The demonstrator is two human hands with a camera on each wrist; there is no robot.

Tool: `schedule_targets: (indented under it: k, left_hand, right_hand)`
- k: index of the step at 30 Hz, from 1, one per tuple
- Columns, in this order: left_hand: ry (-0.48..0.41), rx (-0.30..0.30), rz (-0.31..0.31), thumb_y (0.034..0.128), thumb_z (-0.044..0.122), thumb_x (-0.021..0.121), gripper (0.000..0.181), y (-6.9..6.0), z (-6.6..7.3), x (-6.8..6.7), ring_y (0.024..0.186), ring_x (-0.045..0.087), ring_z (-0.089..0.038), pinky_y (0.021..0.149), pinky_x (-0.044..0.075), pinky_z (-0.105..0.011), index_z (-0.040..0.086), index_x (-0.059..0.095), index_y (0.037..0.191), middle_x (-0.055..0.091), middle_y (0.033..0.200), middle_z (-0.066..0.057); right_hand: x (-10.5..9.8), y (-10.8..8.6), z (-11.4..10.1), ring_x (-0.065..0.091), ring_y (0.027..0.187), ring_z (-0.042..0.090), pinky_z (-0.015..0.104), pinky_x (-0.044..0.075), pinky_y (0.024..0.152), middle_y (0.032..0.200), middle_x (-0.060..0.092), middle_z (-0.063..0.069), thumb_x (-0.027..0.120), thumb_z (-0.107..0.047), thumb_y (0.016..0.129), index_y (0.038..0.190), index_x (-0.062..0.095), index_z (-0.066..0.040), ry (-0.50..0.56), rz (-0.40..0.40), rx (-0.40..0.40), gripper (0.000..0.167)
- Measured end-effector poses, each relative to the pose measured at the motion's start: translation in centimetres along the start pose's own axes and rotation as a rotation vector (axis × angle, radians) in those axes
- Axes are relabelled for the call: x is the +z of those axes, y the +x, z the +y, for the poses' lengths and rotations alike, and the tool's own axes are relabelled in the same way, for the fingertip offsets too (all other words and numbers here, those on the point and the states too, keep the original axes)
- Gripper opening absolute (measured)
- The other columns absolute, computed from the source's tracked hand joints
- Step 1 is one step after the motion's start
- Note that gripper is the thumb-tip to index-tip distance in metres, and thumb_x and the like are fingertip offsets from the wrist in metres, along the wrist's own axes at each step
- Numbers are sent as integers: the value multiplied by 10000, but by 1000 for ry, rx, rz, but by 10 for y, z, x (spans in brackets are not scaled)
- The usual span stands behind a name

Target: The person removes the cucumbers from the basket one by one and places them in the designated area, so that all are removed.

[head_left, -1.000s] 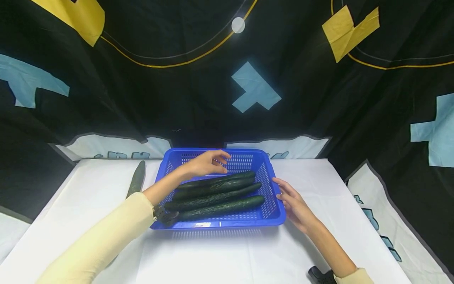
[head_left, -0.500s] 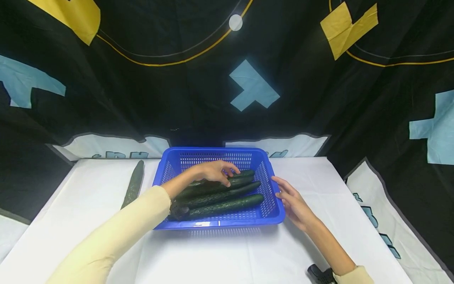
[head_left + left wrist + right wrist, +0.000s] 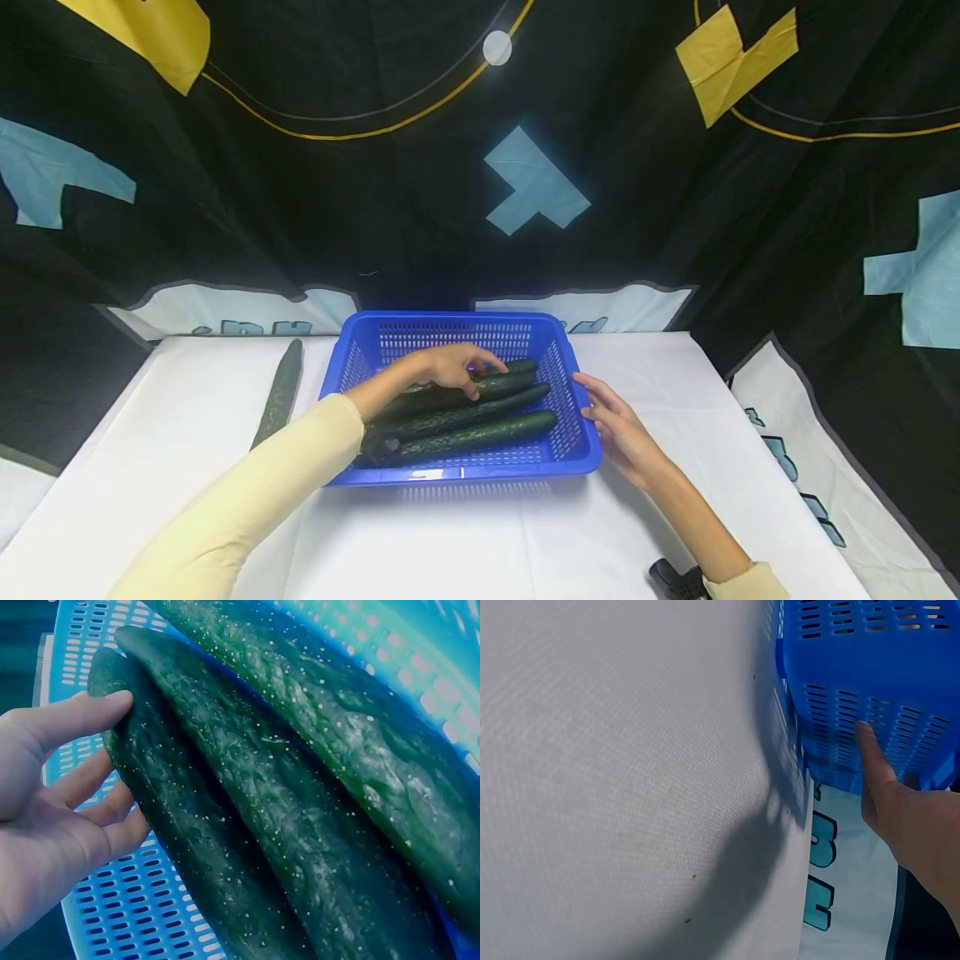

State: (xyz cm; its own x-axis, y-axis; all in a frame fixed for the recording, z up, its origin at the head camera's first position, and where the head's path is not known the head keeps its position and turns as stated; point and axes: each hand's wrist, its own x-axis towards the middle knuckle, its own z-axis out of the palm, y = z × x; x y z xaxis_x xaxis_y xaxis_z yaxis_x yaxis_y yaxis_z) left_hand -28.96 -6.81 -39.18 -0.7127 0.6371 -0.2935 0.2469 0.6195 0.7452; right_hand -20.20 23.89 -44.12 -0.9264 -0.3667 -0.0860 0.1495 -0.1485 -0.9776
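A blue perforated basket (image 3: 525,479) holds several dark green cucumbers lying side by side. Over the rearmost ones is my left hand (image 3: 450,367). In the left wrist view, this hand (image 3: 56,780) pinches the outermost cucumber (image 3: 187,817) near its tip, thumb on top and fingertips against its side. A second cucumber (image 3: 255,787) lies close beside it. At the basket's right end, my right hand (image 3: 626,433) touches the rim with fingers extended. The right wrist view shows a straight finger of the right hand (image 3: 915,817) against the basket's outer wall (image 3: 870,667).
Another cucumber (image 3: 281,396) lies on the white table (image 3: 420,550) left of the basket, partly hidden by the left sleeve. Behind the table hangs a black cloth (image 3: 337,217) with yellow and light blue shapes.
My left hand has come down from above the basket onto the rear cucumbers, and its thumb and fingers have closed around one. My right hand has stayed at the basket's right end.
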Motion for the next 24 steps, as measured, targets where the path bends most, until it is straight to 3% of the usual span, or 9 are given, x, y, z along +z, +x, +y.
schedule_targets:
  k: [8,14,21,24]
  left_hand:
    - [-84,130,57,873,-73,687,586,-11,5,-16,1309,486,-328,987,494,-437,109,570,1417,511,1450,-134]
    - [-139,220,107,877,-59,693,582,-22,16,-32,1349,466,-322,975,505,-415,77,553,1426,519,1456,-122]
    - [-154,307,186,893,-2,705,576,-45,29,-49,1249,565,-301,939,529,-421,82,538,1437,582,1382,-116]
    - [-173,310,245,899,32,714,573,-57,34,-56,1181,614,-257,902,549,-393,114,539,1439,591,1363,-89]
  right_hand:
    - [1,0,-2,588,1085,208,325,532,860,1563,245,242,482,-16,962,1562,229,-40,14,-2,4,652]
    - [3,0,-3,576,1101,211,324,525,872,1564,244,241,477,-19,968,1565,226,-45,9,-3,7,648]
    - [3,0,-3,567,1135,214,343,520,899,1588,229,210,470,-28,976,1570,232,-72,-10,10,27,641]
    - [4,0,-3,573,1121,218,350,527,890,1579,253,192,468,-28,978,1565,252,-89,-11,21,33,629]
